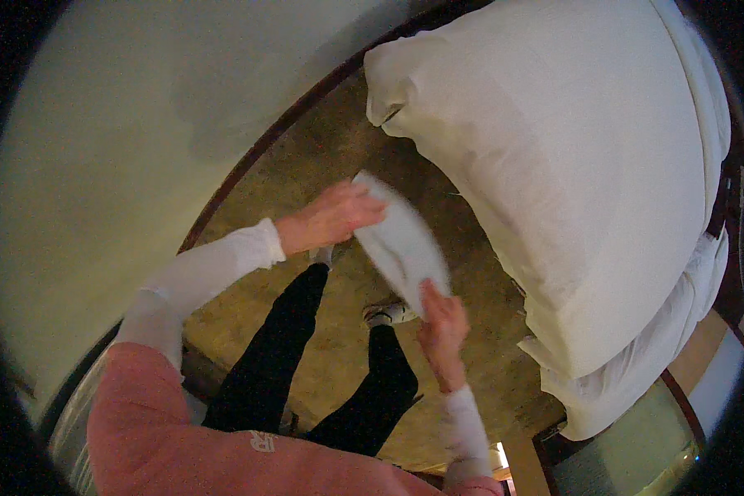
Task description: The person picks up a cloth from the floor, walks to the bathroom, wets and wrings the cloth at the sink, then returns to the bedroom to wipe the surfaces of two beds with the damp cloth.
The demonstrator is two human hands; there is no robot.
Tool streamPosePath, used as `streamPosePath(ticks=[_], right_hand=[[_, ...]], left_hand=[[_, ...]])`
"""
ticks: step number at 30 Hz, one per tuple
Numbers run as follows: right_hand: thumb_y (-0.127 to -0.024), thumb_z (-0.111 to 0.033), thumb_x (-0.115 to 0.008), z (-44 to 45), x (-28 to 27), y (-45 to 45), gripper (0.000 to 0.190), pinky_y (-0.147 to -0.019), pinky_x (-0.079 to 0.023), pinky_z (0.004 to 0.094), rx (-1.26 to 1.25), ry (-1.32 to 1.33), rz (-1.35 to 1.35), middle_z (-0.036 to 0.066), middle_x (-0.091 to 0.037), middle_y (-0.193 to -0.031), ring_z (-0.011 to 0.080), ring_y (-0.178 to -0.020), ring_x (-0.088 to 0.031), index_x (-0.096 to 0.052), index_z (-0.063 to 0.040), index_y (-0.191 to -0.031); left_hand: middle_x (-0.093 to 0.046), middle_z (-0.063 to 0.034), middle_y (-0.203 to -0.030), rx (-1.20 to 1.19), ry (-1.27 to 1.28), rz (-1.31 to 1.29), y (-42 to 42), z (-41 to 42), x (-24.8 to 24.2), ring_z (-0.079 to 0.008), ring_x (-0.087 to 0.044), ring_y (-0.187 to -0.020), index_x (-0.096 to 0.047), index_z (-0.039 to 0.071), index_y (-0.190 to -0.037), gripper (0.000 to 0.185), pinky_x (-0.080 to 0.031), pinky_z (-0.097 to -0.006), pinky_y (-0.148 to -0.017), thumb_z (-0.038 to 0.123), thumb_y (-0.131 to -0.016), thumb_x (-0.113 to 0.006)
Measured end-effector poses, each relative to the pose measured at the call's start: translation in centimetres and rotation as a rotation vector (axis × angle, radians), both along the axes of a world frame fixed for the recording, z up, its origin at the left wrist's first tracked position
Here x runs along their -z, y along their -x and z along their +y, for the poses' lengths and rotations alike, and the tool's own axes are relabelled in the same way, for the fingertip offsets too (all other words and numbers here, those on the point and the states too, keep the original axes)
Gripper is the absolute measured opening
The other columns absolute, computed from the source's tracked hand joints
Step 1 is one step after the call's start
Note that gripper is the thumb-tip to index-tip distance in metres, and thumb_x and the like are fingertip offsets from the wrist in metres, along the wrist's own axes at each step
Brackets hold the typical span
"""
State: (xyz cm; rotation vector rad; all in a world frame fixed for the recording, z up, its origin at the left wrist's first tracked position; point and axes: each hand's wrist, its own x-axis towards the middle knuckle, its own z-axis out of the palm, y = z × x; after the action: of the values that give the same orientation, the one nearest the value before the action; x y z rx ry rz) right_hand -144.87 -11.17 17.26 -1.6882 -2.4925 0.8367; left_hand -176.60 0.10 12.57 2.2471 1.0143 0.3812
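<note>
A folded piece of white cloth is stretched between my two hands, above the floor and in front of my legs. My left hand grips its upper left end. The lower right end is held in my right hand, fingers closed on the edge. The cloth is slightly blurred, so its exact kind cannot be told. To the right of the cloth lies a bed with a white sheet, apart from both hands.
The bed's white covering hangs down at the lower right. A pale wall with a dark baseboard runs along the left. My shoes stand on the brownish floor. Something in clear or white wrapping is at the lower left.
</note>
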Motion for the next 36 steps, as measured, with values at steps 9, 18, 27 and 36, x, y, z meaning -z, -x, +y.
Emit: streamPosePath(ticks=[9, 18, 27, 36], right_hand=[[-0.071, 0.006, -0.056, 17.3, 16.0, -7.9, 0.063, -0.076, -0.044, 0.0402, -0.037, -1.084, -0.419, 0.009, -0.058, -0.131, 0.0290, -0.096, -0.059, -0.054, -0.013, -0.132], [-0.081, -0.013, -0.059, -1.2, 36.9, -14.3, 0.042, -0.076, -0.050, 0.0435, -0.262, 0.334, 0.381, 0.012, -0.063, -0.116, 0.0302, -0.097, -0.060, -0.062, -0.013, -0.122], [-0.066, -0.014, -0.069, -3.1, 9.0, -18.5, 0.049, -0.066, -0.041, 0.0390, 0.145, -1.342, -0.426, 0.002, -0.060, -0.081, 0.0247, -0.071, -0.054, -0.067, -0.015, -0.115], [-0.065, -0.005, -0.063, -0.7, 37.2, -24.7, 0.055, -0.077, -0.050, 0.0427, 0.576, -0.496, -0.124, 0.013, -0.066, -0.103, 0.0341, -0.092, -0.060, -0.064, -0.017, -0.118]], left_hand=[[-0.051, 0.0063, -0.137, -0.127, -1.104, 0.012, -8.5, 16.7, 17.0, -0.0274, -0.050, -0.116, -0.056, 0.030, -0.129, 0.053, -0.053, -0.0353, -0.083, 0.013, -0.079, -0.057], [-0.067, -0.0168, -0.095, 0.531, 0.724, 0.229, -7.2, -2.2, 32.3, -0.0326, -0.063, -0.090, -0.064, 0.008, -0.112, 0.036, -0.050, -0.0459, -0.083, 0.008, -0.077, -0.052], [-0.068, -0.0073, -0.102, 0.146, -1.104, -0.436, -19.2, 0.2, 6.8, -0.0216, -0.057, -0.077, -0.073, 0.012, -0.103, 0.036, -0.048, -0.0322, -0.065, 0.012, -0.068, -0.066], [-0.059, -0.0061, -0.096, 0.444, -0.806, -0.034, -26.5, 7.5, 28.3, -0.0296, -0.057, -0.090, -0.064, 0.014, -0.113, 0.043, -0.052, -0.0409, -0.074, 0.002, -0.071, -0.061]])
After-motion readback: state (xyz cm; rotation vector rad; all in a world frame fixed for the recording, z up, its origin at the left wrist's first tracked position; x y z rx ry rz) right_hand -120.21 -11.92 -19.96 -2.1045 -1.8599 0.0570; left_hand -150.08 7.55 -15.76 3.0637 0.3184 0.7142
